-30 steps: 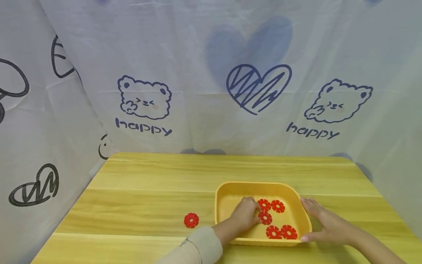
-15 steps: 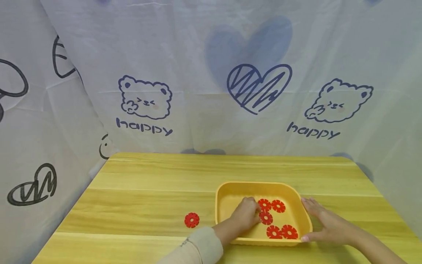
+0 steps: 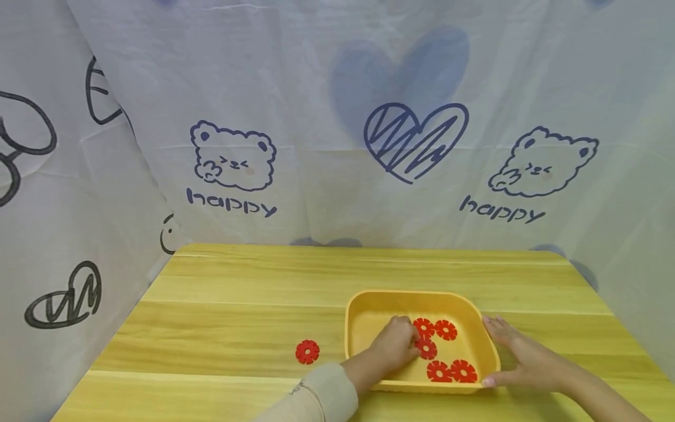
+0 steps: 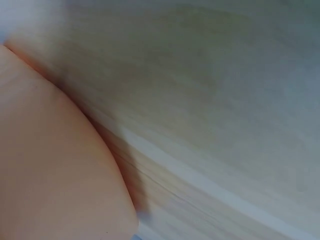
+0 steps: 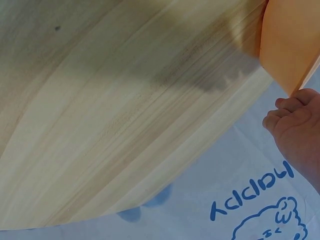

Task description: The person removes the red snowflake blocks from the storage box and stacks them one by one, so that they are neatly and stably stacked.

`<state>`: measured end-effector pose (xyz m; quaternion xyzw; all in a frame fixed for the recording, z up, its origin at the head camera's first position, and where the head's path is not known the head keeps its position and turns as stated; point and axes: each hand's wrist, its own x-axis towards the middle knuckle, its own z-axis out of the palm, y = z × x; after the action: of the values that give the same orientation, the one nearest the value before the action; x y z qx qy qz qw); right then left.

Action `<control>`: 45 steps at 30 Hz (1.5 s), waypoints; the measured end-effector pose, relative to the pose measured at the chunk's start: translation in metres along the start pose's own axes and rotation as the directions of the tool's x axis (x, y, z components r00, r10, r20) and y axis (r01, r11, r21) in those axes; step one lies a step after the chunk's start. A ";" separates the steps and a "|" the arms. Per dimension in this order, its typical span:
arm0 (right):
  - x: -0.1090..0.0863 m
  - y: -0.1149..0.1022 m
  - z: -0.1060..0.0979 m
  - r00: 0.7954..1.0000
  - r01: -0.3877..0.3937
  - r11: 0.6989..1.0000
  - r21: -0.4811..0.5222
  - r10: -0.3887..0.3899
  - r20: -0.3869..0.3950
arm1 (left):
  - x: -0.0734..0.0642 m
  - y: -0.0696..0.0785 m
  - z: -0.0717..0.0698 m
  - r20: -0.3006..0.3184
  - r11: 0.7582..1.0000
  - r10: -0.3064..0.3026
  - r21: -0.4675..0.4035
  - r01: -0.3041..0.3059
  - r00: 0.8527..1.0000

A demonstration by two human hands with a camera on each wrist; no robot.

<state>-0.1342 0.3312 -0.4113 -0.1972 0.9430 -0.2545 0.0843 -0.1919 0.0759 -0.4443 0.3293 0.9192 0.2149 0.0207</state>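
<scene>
A yellow plastic tub stands on the table with several red snowflake-shaped building discs inside. My left hand reaches over its front wall, fingers curled, at the left edge of one red disc; the fingertips are partly hidden. The right hand holds the tub's right end, thumb at the front corner and fingers at the far side. In the right wrist view, the right hand's fingertips touch the rim. The left wrist view has only the tub's outer wall and the table, no hand.
One more red disc lies on the wood-grain table, left of the tub. A white cloth printed with hearts and bears hangs behind the table's back edge and along the sides.
</scene>
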 end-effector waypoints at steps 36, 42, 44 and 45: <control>-0.001 0.002 0.003 0.999 0.016 1.000 0.011 -0.016 -0.034 | -0.012 -0.012 -0.021 -0.076 0.990 0.112 -0.083 -0.118 0.991; 0.000 0.002 0.001 1.000 -0.009 1.000 0.008 0.009 -0.015 | -0.018 -0.010 -0.029 -0.042 0.989 0.112 -0.096 -0.115 0.993; 0.001 0.002 0.001 1.000 -0.010 1.000 0.008 0.010 -0.010 | -0.021 -0.011 -0.031 -0.052 0.987 0.125 -0.100 -0.129 0.991; 0.001 0.002 0.001 1.000 -0.011 1.000 0.010 0.011 -0.007 | -0.022 -0.012 -0.032 -0.060 0.985 0.131 -0.102 -0.136 0.990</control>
<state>-0.1353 0.3318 -0.4133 -0.1906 0.9431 -0.2594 0.0833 -0.1875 0.0426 -0.4225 0.3828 0.8826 0.2728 -0.0005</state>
